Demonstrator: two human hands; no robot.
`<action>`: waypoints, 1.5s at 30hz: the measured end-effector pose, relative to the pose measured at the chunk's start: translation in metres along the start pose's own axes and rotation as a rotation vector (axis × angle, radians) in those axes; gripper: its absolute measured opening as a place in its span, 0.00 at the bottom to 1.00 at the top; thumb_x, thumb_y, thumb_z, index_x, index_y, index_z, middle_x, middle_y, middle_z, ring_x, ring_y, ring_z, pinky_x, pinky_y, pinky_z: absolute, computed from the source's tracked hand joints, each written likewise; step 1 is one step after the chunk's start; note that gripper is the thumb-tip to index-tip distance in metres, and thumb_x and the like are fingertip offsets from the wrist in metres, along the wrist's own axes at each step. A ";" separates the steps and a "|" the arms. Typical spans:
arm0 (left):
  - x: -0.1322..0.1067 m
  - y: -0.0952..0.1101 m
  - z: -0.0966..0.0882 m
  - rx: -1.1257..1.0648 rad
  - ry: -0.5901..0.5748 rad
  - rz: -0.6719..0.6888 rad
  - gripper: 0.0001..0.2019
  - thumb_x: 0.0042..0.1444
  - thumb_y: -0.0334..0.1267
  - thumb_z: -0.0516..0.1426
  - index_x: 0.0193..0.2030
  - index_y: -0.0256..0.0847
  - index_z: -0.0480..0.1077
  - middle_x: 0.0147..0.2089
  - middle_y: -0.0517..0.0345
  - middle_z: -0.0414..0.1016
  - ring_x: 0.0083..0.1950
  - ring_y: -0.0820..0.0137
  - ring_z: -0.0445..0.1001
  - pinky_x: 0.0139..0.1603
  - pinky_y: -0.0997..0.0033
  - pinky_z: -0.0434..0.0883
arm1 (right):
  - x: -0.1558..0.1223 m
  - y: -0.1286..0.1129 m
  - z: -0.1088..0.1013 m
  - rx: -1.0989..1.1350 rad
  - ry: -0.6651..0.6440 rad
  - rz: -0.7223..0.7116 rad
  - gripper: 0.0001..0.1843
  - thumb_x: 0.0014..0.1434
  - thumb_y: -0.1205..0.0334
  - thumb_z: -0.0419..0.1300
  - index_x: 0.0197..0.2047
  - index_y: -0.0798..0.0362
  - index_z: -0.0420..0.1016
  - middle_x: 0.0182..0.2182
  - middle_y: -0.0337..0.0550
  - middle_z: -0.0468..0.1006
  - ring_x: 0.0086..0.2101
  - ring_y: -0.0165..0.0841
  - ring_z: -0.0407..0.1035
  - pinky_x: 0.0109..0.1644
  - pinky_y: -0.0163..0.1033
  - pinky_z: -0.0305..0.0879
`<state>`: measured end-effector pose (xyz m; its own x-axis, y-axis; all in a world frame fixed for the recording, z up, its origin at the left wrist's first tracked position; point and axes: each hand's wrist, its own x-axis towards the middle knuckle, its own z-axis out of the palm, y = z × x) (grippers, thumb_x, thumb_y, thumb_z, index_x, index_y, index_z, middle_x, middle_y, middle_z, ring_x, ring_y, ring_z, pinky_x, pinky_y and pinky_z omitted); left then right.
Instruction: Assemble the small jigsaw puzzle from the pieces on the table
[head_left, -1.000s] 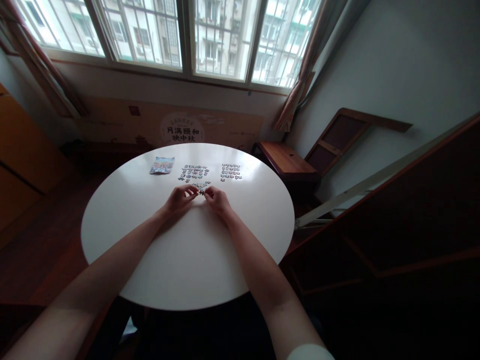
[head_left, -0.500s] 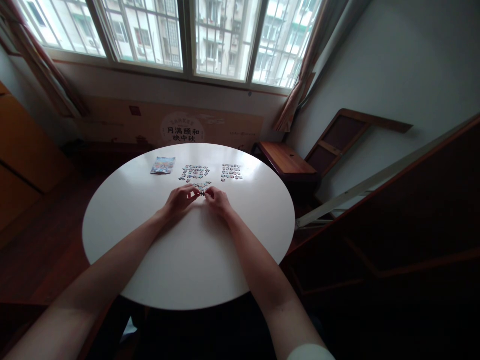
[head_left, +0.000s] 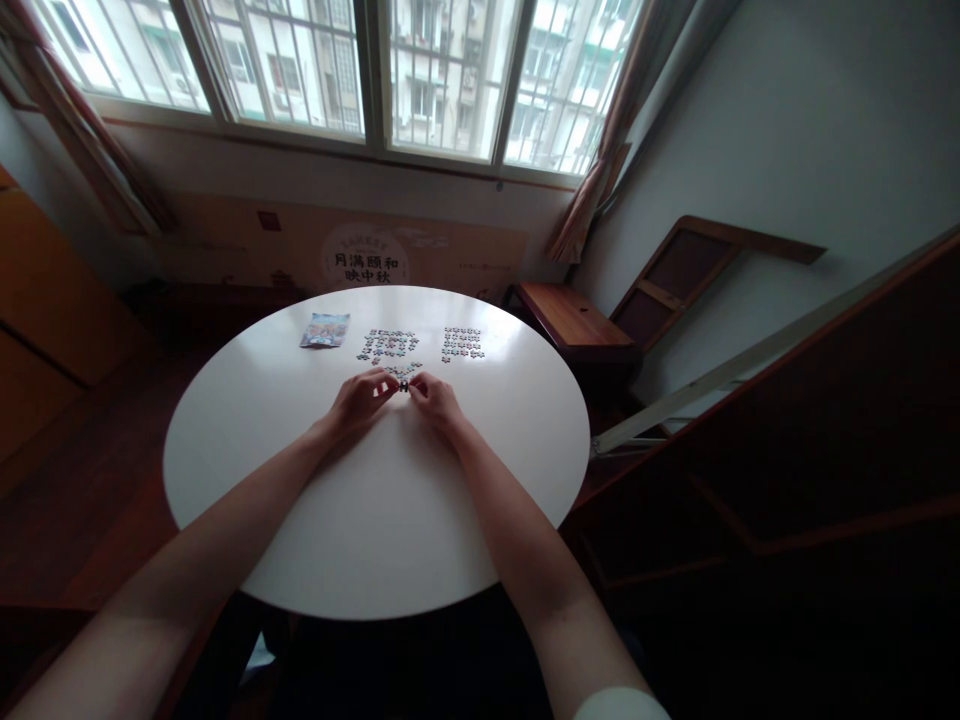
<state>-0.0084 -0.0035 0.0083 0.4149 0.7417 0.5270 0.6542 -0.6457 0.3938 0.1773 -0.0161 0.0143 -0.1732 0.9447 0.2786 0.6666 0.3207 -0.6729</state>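
My left hand and my right hand meet fingertip to fingertip over the round white table. Both pinch a small dark jigsaw piece between them, just above the tabletop. A few loose pieces lie right behind the fingers. Farther back lie two groups of jigsaw pieces, a left group and a right group. A small printed picture card lies to their left.
A wooden bench and a leaning wooden frame stand right of the table. A cardboard panel with printed characters leans under the window. A dark wooden structure fills the right side.
Both hands stay almost still, with only slight finger shifts on the piece held between them.
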 end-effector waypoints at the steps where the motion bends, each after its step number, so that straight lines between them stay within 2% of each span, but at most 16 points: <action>1: 0.000 -0.001 0.001 -0.019 0.000 -0.007 0.10 0.58 0.42 0.53 0.35 0.42 0.73 0.35 0.57 0.75 0.31 0.72 0.73 0.34 0.73 0.69 | 0.000 0.000 0.000 -0.006 0.005 -0.007 0.07 0.58 0.62 0.56 0.38 0.49 0.74 0.31 0.38 0.79 0.34 0.31 0.72 0.43 0.36 0.64; 10: 0.005 -0.014 0.010 -0.268 0.018 -0.121 0.12 0.54 0.45 0.57 0.35 0.38 0.75 0.34 0.55 0.77 0.30 0.71 0.73 0.32 0.72 0.72 | 0.003 0.008 0.006 0.038 0.023 -0.053 0.08 0.56 0.65 0.57 0.37 0.51 0.76 0.30 0.38 0.78 0.31 0.29 0.71 0.40 0.33 0.64; 15: 0.006 -0.012 0.008 -0.305 0.001 -0.144 0.14 0.54 0.48 0.57 0.34 0.38 0.75 0.33 0.54 0.77 0.30 0.70 0.73 0.31 0.72 0.72 | 0.004 0.010 0.007 0.060 0.031 -0.052 0.07 0.55 0.65 0.58 0.38 0.51 0.76 0.30 0.37 0.77 0.30 0.27 0.70 0.40 0.32 0.65; 21: 0.006 -0.010 0.007 -0.312 -0.011 -0.196 0.14 0.52 0.48 0.58 0.34 0.37 0.75 0.33 0.54 0.77 0.30 0.71 0.73 0.30 0.72 0.71 | 0.006 0.013 0.010 0.100 0.061 -0.064 0.04 0.54 0.65 0.59 0.34 0.52 0.76 0.28 0.37 0.76 0.29 0.28 0.69 0.38 0.33 0.65; 28: 0.007 -0.009 0.006 -0.325 -0.001 -0.227 0.13 0.51 0.46 0.59 0.34 0.36 0.75 0.32 0.54 0.77 0.28 0.71 0.71 0.28 0.74 0.69 | 0.005 0.009 0.006 0.217 0.182 -0.123 0.06 0.56 0.68 0.56 0.35 0.55 0.75 0.32 0.42 0.77 0.30 0.27 0.69 0.38 0.32 0.67; 34: 0.007 -0.009 0.005 -0.330 -0.012 -0.227 0.13 0.51 0.45 0.58 0.33 0.36 0.75 0.32 0.54 0.77 0.28 0.72 0.71 0.28 0.74 0.68 | 0.006 0.015 0.011 0.155 0.071 -0.076 0.05 0.55 0.67 0.58 0.34 0.53 0.76 0.30 0.39 0.75 0.28 0.27 0.68 0.37 0.32 0.66; 45: 0.006 -0.009 0.005 -0.338 -0.029 -0.212 0.13 0.51 0.45 0.59 0.33 0.36 0.75 0.31 0.55 0.77 0.28 0.72 0.71 0.29 0.74 0.69 | 0.006 0.016 0.012 0.148 0.057 -0.075 0.05 0.55 0.65 0.59 0.34 0.53 0.76 0.30 0.38 0.75 0.28 0.27 0.68 0.37 0.32 0.65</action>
<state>-0.0086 0.0079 0.0044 0.3143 0.8665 0.3878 0.4842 -0.4977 0.7197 0.1783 -0.0042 -0.0033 -0.1740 0.9136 0.3674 0.5390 0.4006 -0.7409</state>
